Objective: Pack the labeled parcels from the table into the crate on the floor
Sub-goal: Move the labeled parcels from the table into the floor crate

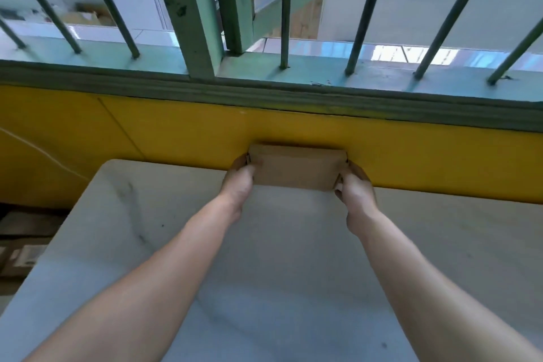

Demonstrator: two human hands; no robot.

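Note:
A small brown cardboard parcel (296,167) sits at the far edge of the white marble table (282,258), against the yellow wall. My left hand (238,182) grips its left end and my right hand (355,185) grips its right end, fingers curled round the sides. Both arms reach straight forward over the table. No label shows on the face of the parcel turned toward me. The crate is not in view.
A yellow wall panel (147,129) runs behind the table under a green window sill (264,91) with metal bars (285,9). Cardboard boxes (20,247) lie on the floor at the left of the table.

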